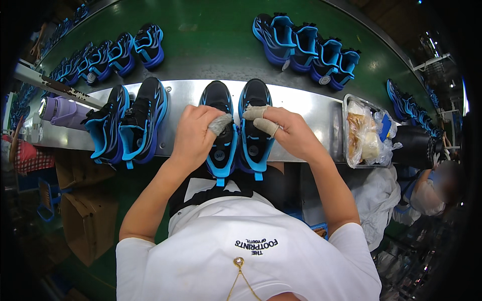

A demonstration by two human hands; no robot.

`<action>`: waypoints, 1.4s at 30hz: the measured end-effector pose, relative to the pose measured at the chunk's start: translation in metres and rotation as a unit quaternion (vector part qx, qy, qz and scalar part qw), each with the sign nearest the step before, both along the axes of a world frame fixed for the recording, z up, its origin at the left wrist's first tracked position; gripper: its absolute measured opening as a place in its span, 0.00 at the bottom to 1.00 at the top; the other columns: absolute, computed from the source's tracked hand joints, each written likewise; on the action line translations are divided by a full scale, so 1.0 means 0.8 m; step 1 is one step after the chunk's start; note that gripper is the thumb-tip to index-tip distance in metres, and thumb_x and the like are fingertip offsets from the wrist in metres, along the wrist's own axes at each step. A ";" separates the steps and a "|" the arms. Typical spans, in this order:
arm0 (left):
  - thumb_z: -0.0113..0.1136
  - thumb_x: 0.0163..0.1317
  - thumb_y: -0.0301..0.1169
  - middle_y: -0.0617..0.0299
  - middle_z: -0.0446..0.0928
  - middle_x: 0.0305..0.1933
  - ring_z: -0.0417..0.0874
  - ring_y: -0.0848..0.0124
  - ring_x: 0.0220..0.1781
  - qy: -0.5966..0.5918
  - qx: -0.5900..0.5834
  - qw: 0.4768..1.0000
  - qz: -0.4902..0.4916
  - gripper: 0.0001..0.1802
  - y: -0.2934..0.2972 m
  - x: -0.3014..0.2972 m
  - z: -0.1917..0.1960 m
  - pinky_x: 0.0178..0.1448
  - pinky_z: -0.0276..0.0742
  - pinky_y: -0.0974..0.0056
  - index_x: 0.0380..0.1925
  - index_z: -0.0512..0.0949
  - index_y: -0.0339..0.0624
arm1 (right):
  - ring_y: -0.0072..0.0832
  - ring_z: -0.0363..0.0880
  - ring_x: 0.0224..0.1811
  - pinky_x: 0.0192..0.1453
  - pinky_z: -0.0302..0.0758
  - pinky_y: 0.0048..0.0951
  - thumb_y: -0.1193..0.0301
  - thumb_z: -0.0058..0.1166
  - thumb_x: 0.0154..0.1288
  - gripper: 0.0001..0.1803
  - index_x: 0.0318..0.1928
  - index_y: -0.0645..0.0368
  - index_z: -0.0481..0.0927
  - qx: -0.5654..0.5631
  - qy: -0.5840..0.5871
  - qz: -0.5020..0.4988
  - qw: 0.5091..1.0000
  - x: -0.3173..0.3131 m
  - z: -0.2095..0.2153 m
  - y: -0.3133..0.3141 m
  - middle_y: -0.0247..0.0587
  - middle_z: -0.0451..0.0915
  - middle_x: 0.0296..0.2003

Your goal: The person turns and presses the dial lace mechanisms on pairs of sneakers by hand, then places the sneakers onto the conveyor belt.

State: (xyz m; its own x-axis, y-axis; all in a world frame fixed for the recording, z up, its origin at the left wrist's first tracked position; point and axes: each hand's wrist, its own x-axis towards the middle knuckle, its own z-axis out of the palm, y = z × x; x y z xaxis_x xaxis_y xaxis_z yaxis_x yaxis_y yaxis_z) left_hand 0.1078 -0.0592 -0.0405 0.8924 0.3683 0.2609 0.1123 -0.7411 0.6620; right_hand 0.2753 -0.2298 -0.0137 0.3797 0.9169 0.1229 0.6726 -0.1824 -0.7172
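At the metal ledge (321, 115), the curled left hand (196, 128) and half-open right hand (287, 125) contact black-and-blue sneakers (256, 93); grip indeterminate.

the shoes (250, 138) are black and bright blue.

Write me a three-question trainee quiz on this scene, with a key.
1. True or false: both hands are at the same shoe.
2. Which thing rests on the metal ledge to the right of both hands?
A) a purple bottle
B) a tray with plastic-wrapped contents
C) a cardboard box
3. Count: how many blue-and-black shoes stand on the ledge to the left of the left hand?

Key:
1. False: the left hand is at the left shoe of the middle pair, the right hand at the right shoe.
2. B.
3. Two.
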 end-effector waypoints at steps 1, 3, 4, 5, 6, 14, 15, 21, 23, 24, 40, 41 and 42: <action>0.58 0.57 0.24 0.53 0.76 0.45 0.76 0.56 0.48 0.032 -0.001 0.999 0.016 0.15 -0.004 0.004 -0.003 0.54 0.72 0.58 0.45 0.81 0.41 | 0.43 0.78 0.49 0.56 0.75 0.39 0.72 0.59 0.62 0.12 0.47 0.56 0.84 0.001 0.108 0.014 0.994 0.006 -0.006 -0.001 0.43 0.82 0.50; 0.59 0.53 0.20 0.53 0.74 0.43 0.77 0.56 0.44 0.011 -0.061 0.998 0.025 0.14 -0.018 0.005 -0.021 0.49 0.74 0.58 0.41 0.81 0.38 | 0.42 0.78 0.47 0.54 0.75 0.37 0.74 0.60 0.61 0.13 0.47 0.56 0.83 -0.020 0.057 0.045 0.997 0.008 -0.019 -0.007 0.41 0.82 0.47; 0.60 0.51 0.19 0.53 0.73 0.41 0.78 0.55 0.42 -0.023 -0.021 0.999 0.027 0.14 -0.023 0.003 -0.027 0.48 0.75 0.58 0.40 0.80 0.37 | 0.41 0.77 0.47 0.53 0.76 0.37 0.74 0.61 0.59 0.13 0.47 0.55 0.83 0.009 -0.006 0.038 0.999 0.004 -0.024 -0.013 0.40 0.82 0.44; 0.60 0.51 0.19 0.53 0.73 0.41 0.78 0.55 0.42 -0.018 -0.023 0.999 0.027 0.14 -0.026 0.002 -0.029 0.48 0.75 0.58 0.40 0.80 0.37 | 0.41 0.77 0.47 0.52 0.76 0.37 0.75 0.62 0.58 0.14 0.47 0.55 0.83 0.037 -0.067 0.028 0.997 -0.001 -0.028 -0.017 0.40 0.81 0.41; 0.61 0.51 0.19 0.53 0.74 0.41 0.78 0.55 0.42 -0.040 0.006 0.999 0.032 0.14 -0.028 0.002 -0.031 0.47 0.75 0.58 0.40 0.80 0.38 | 0.40 0.77 0.46 0.50 0.77 0.37 0.76 0.63 0.55 0.17 0.47 0.55 0.83 -0.001 -0.111 0.009 0.994 -0.005 -0.030 -0.016 0.39 0.80 0.38; 0.59 0.49 0.16 0.56 0.76 0.39 0.79 0.63 0.36 -0.002 -0.059 0.998 0.000 0.17 -0.017 0.001 -0.022 0.41 0.75 0.64 0.42 0.81 0.38 | 0.44 0.76 0.43 0.48 0.77 0.39 0.80 0.59 0.56 0.17 0.48 0.59 0.80 -0.007 -0.104 0.037 0.994 -0.007 -0.028 -0.013 0.43 0.77 0.41; 0.59 0.48 0.15 0.57 0.76 0.39 0.79 0.65 0.34 -0.004 -0.094 0.996 0.002 0.18 -0.016 0.000 -0.023 0.40 0.75 0.65 0.42 0.81 0.38 | 0.45 0.77 0.44 0.49 0.77 0.40 0.82 0.58 0.56 0.17 0.48 0.60 0.79 -0.016 -0.118 0.006 0.993 -0.017 -0.030 -0.012 0.44 0.77 0.41; 0.60 0.48 0.16 0.60 0.75 0.38 0.72 0.70 0.29 -0.006 -0.082 0.995 0.055 0.19 -0.026 0.004 -0.022 0.36 0.72 0.68 0.43 0.80 0.39 | 0.49 0.76 0.47 0.50 0.75 0.42 0.82 0.56 0.60 0.18 0.51 0.60 0.79 0.077 -0.012 -0.079 0.994 -0.032 -0.040 -0.012 0.48 0.75 0.43; 0.60 0.48 0.16 0.61 0.75 0.38 0.72 0.71 0.29 -0.014 -0.066 0.996 0.065 0.19 -0.027 0.004 -0.022 0.36 0.71 0.68 0.44 0.80 0.39 | 0.48 0.76 0.48 0.52 0.76 0.40 0.82 0.57 0.60 0.18 0.52 0.58 0.79 0.016 -0.021 -0.003 1.000 -0.017 -0.033 -0.015 0.47 0.75 0.45; 0.60 0.48 0.16 0.61 0.74 0.38 0.71 0.71 0.29 -0.009 -0.076 0.995 0.063 0.20 -0.025 0.003 -0.021 0.36 0.71 0.67 0.44 0.80 0.39 | 0.46 0.76 0.47 0.52 0.76 0.39 0.82 0.56 0.60 0.18 0.51 0.55 0.80 0.046 -0.044 0.019 0.998 -0.009 -0.031 -0.014 0.45 0.77 0.44; 0.61 0.51 0.18 0.64 0.74 0.38 0.70 0.73 0.35 0.053 -0.186 0.981 -0.007 0.24 -0.006 -0.001 0.000 0.43 0.70 0.69 0.52 0.79 0.40 | 0.38 0.75 0.41 0.48 0.74 0.36 0.72 0.67 0.54 0.23 0.52 0.53 0.82 0.020 -0.051 -0.009 0.998 0.005 -0.037 -0.014 0.38 0.76 0.33; 0.61 0.52 0.18 0.64 0.75 0.39 0.70 0.73 0.36 0.040 -0.154 0.987 0.031 0.24 -0.014 0.000 0.003 0.44 0.69 0.69 0.52 0.79 0.40 | 0.38 0.75 0.41 0.48 0.74 0.35 0.73 0.67 0.54 0.22 0.52 0.53 0.82 -0.005 -0.086 -0.030 0.996 0.002 -0.036 -0.016 0.38 0.76 0.33; 0.64 0.52 0.20 0.63 0.75 0.39 0.70 0.74 0.37 0.034 -0.127 0.989 0.062 0.24 -0.020 0.001 -0.001 0.44 0.69 0.69 0.52 0.80 0.41 | 0.38 0.75 0.41 0.48 0.74 0.35 0.73 0.67 0.54 0.22 0.52 0.53 0.82 -0.006 -0.084 -0.029 0.996 0.005 -0.035 -0.015 0.38 0.76 0.33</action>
State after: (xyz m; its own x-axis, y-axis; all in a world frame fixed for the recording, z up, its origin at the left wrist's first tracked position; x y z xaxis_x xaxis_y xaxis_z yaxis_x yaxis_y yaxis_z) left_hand 0.1088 -0.0750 -0.0412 0.8486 0.5219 0.0870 0.2422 -0.5293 0.8131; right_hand 0.2791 -0.2421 -0.0419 0.4072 0.8957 0.1785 0.7709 -0.2323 -0.5930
